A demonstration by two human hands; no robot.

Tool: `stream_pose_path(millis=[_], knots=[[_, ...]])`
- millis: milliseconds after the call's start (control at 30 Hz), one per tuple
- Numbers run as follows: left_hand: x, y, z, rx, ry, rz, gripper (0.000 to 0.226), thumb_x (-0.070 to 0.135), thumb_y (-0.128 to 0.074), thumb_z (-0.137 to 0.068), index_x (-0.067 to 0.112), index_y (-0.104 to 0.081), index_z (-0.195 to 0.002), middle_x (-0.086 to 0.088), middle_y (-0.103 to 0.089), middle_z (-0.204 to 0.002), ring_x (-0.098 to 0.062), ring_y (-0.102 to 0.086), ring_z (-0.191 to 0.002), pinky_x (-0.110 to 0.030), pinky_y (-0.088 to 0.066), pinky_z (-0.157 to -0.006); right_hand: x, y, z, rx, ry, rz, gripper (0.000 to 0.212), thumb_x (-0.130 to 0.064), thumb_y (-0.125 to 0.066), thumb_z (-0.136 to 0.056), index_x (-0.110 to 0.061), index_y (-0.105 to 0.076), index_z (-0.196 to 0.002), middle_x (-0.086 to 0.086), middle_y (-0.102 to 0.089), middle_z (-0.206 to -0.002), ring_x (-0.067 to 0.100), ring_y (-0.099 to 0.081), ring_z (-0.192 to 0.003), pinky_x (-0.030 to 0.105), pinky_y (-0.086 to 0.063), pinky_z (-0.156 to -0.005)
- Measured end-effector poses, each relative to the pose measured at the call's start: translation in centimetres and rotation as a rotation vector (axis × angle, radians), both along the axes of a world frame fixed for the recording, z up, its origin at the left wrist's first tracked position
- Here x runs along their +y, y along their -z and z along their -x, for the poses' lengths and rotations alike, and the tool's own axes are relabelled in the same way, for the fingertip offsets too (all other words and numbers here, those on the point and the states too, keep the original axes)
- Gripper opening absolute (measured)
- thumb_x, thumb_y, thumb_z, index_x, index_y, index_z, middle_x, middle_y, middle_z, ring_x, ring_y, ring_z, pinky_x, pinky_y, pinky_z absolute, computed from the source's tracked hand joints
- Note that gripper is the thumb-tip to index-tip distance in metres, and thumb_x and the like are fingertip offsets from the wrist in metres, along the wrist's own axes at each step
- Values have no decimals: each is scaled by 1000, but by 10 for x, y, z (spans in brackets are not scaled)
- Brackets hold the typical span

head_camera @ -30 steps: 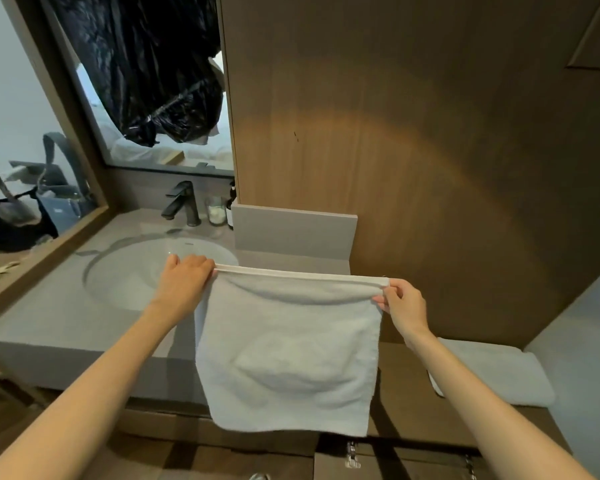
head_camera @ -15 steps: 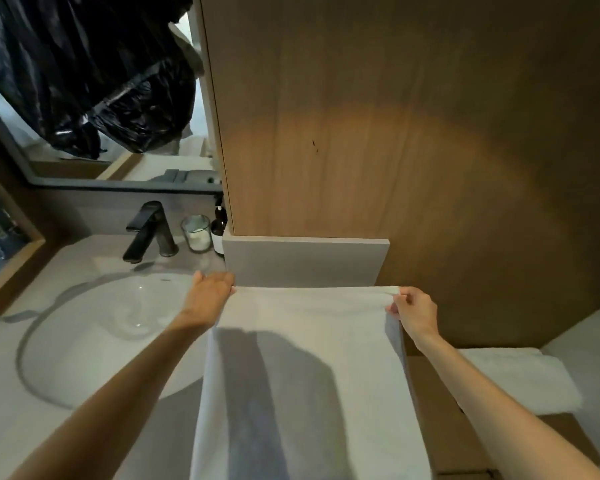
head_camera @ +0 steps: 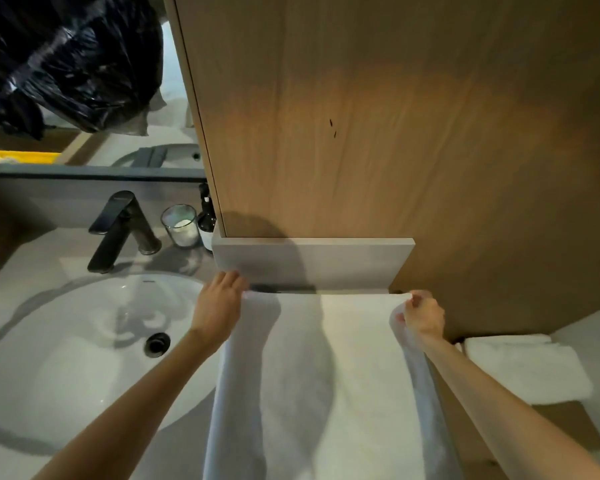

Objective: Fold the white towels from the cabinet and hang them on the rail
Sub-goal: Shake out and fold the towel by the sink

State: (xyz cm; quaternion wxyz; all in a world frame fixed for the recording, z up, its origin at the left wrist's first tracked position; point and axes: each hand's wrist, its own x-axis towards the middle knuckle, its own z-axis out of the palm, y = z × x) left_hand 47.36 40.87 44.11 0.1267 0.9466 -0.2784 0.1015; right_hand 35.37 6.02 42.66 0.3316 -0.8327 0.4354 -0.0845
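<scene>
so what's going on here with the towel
A person holds a white towel stretched between both hands, the left hand gripping its top left corner and the right hand pinching the top right one. The top edge sits just below the grey ledge beside the sink, and the rest hangs down. Another folded towel lies on the wooden surface to the right.

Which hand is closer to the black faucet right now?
Left. The left hand, gripping one corner of the towel, is just right of the faucet; the right hand pinches the opposite corner, farther right.
</scene>
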Motion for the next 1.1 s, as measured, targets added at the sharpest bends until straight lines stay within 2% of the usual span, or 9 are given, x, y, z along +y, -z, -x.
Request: stream_pose_path(millis=[100,200,267,367,533,600,733,867,1100], knots=[[-31,22,30,18,49,83,17,5,-67,-79,14,-67,-94,-5,-65,-96,-27,-63,-83,-36,-52,-68,22,0,4,-100,-136,64,42,-6,-52,-95,-7,-44,-136,17,-40,-141,38,-54,-114,42,-45,-92],[-66,52,70,166,59,-20,38,30,-39,-91,20,-60,-120,-4,-60,-128,-33,-59,-115,-49,-48,-93,62,12,10,-167,-406,244,44,-12,-49,-93,-16,-44,-137,10,-33,-150,31,-45,-126,43,-45,-99],[-79,66,91,243,24,-106,48,40,-29,-96,30,-45,-140,-1,-39,-151,-39,-33,-139,-65,-24,-106,94,31,13,-51,-627,321,50,-36,-30,-97,-23,-42,-143,6,-32,-156,30,-32,-141,51,-24,-116],[-77,77,96,259,-72,-141,53,54,-21,-98,43,-19,-150,6,-7,-161,-32,3,-148,-67,4,-112,120,52,16,101,-717,349,67,-56,6,-97,-33,-26,-151,-4,-17,-161,26,-7,-149,56,8,-116],[-59,71,76,307,-146,-135,60,65,-18,-91,47,-18,-148,3,-2,-162,-34,7,-147,-62,2,-114,92,64,4,166,-898,535,58,-62,-8,-99,-43,-12,-153,-6,-15,-162,36,-13,-148,66,0,-111],[-53,69,71,311,-189,-115,62,68,-16,-90,48,-14,-149,-1,3,-162,-34,12,-147,-60,4,-116,96,64,-2,39,-935,391,55,-60,-4,-100,-44,0,-152,-8,-5,-163,28,-4,-150,66,2,-113],[-45,66,65,327,-230,-110,66,72,-9,-87,49,-5,-149,-8,18,-159,-34,22,-144,-58,5,-116,104,58,-6,-224,-939,-117,55,-56,-9,-102,-37,-24,-152,-3,-22,-161,16,-17,-149,53,1,-120],[-45,64,65,339,-220,-101,66,72,-10,-87,49,-2,-149,-11,19,-159,-36,23,-143,-57,7,-116,74,51,3,116,-891,468,58,-68,-7,-95,-49,-9,-151,-15,3,-162,22,7,-150,53,5,-119],[-47,62,62,348,-204,-147,66,70,-10,-87,49,-1,-149,-13,17,-159,-36,21,-144,-57,8,-116,31,53,22,245,-737,504,59,-62,-1,-95,-47,-3,-152,-17,7,-161,11,13,-149,51,2,-120]])
